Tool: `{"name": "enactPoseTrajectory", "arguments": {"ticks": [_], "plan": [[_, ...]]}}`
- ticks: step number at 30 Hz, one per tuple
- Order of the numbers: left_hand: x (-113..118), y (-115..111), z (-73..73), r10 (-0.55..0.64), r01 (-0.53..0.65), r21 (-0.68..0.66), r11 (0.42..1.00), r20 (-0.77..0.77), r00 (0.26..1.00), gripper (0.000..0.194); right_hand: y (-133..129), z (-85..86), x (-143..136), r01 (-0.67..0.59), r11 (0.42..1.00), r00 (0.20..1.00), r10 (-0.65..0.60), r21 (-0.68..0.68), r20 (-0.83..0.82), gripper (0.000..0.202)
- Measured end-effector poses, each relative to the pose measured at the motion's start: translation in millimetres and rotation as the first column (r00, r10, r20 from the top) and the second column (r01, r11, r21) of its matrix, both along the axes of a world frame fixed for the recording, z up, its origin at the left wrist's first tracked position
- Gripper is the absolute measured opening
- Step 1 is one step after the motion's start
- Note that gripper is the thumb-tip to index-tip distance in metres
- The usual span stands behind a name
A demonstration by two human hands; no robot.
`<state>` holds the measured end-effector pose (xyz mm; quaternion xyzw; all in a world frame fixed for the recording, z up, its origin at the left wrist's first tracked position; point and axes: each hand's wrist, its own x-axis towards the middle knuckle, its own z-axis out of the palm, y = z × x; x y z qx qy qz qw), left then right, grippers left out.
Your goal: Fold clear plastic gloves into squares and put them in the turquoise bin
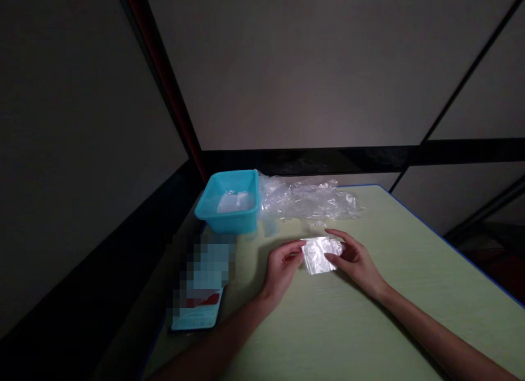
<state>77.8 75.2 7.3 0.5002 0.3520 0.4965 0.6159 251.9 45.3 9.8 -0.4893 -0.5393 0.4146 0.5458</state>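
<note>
- The left hand [284, 263] is nearly closed, fingertips and thumb pinching the near end of a silvery, crinkled packet [316, 256].
- The right hand [357, 263] is partly open around the packet's other end, its thumb flat on the front face and one finger stretched out beyond the top edge.
- The packet sits between the two hands, spread flat, its shiny face toward the viewer.
- Beyond the left hand and farther left stands a blue tub [232, 224], with whitish packets [235, 201] inside.
- Straight beyond both hands lies a crumpled heap of clear plastic [307, 199], next to the tub.
- Left of the left hand is a flat, light-blue object [197, 318], mostly hidden by pixelation.
- Under both hands spreads the pale green, blue-edged counter [410, 255].
</note>
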Motion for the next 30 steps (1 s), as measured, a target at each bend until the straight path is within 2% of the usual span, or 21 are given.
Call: {"name": "enactPoseTrajectory", "arguments": {"ticks": [4,8,10,13,16,19,21,23,25,30], "plan": [[-2.0,-1.6,1.2,0.021,-0.021,-0.015,1.0,-0.006,1.0,0.021,-3.4,2.2,-1.3,-0.028,0.997,0.992,0.019,-0.073,-0.121,0.057],[-2.3,-7.3,1.4,0.036,-0.034,0.057,0.998,-0.045,0.998,0.015,4.8,14.4,4.9,0.031,0.996,0.996,-0.038,-0.086,-0.079,0.05],[-0.4,-11.5,-0.9,0.065,-0.054,0.107,0.993,-0.094,0.993,0.016,20.0,32.4,7.3,0.019,0.998,1.0,-0.02,-0.055,-0.016,0.047],[4.3,-17.4,-9.0,0.089,-0.063,0.184,0.981,-0.142,0.986,0.024,56.3,73.3,-0.3,-0.045,0.998,0.997,0.042,0.046,0.069,0.043],[7.8,-19.5,-21.7,0.07,-0.032,0.217,0.976,-0.172,0.983,0.028,101.2,114.0,-26.6,-0.216,0.967,0.969,0.195,0.132,0.151,0.039],[9.0,-14.5,-33.9,0.012,0.01,0.112,0.994,-0.198,0.98,0.025,147.3,136.2,-65.3,-0.406,0.898,0.896,0.355,0.169,0.268,0.039],[9.8,-7.4,-39.4,-0.108,0.102,-0.041,0.994,-0.192,0.975,0.016,176.5,138.1,-92.3,-0.496,0.848,0.835,0.406,0.186,0.372,0.037],[11.8,0.7,-42.5,-0.214,0.186,-0.163,0.969,-0.171,0.962,0.012,202.7,132.3,-117.1,-0.558,0.817,0.752,0.424,0.146,0.505,0.036],[15.0,7.3,-44.2,-0.259,0.222,-0.217,0.951,-0.161,0.952,0.014,223.6,122.6,-137.6,-0.553,0.829,0.654,0.374,0.078,0.658,0.034],[20.8,9.7,-45.3,-0.32,0.263,-0.285,0.922,-0.175,0.931,0.015,247.5,103.4,-162.8,-0.546,0.837,0.599,0.374,0.019,0.708,0.029]]}}
